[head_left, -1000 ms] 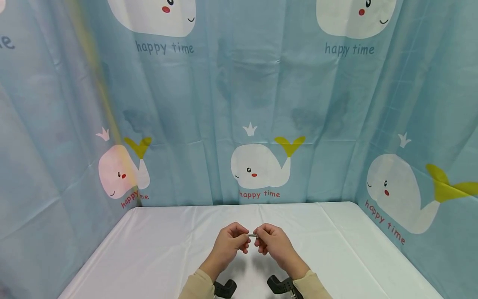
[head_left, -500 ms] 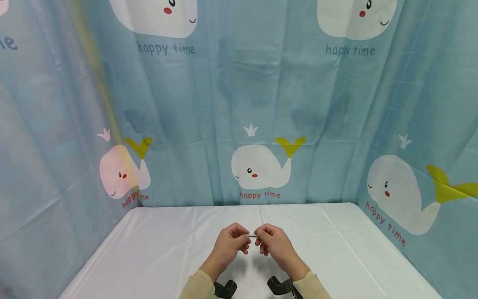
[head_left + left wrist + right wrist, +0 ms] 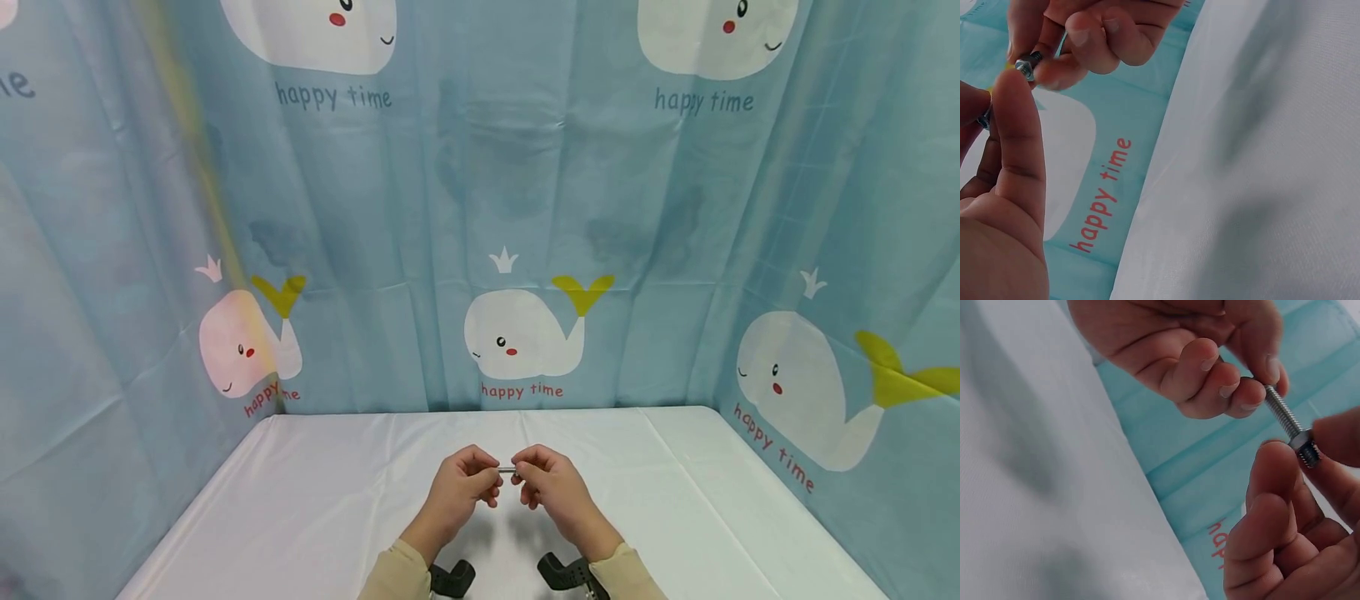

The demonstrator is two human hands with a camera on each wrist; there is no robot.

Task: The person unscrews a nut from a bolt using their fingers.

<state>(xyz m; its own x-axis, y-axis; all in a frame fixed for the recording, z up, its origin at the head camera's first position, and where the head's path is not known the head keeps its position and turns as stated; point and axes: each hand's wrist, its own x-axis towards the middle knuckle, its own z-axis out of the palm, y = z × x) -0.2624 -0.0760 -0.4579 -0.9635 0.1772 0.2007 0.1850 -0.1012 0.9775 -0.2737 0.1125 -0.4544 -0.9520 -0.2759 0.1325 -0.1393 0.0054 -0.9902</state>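
Observation:
A threaded metal bolt point(image 3: 1282, 411) spans the gap between the two hands, roughly level in the head view. The left hand point(image 3: 459, 483) pinches one end of it between thumb and fingers, covering most of that end. On the opposite end sits a hex nut point(image 3: 1301, 439), with a short dark threaded tip showing past it. Thumb and fingertips of the right hand point(image 3: 553, 487) pinch around the nut. In the left wrist view, the nut appears just beyond the left thumb point(image 3: 1017, 125), with right-hand fingers point(image 3: 1092, 44) above it.
A white cloth covers the table point(image 3: 315, 500) below the raised hands, and their shadows fall on it. Blue curtains point(image 3: 420, 208) with whale prints stand behind and on both sides. Black wrist mounts point(image 3: 453, 579) sit beside the beige sleeves point(image 3: 397, 575).
Both hands have risen very slightly. The right fingers have shifted a little around the nut end; the left hand keeps the same pinch on the bolt.

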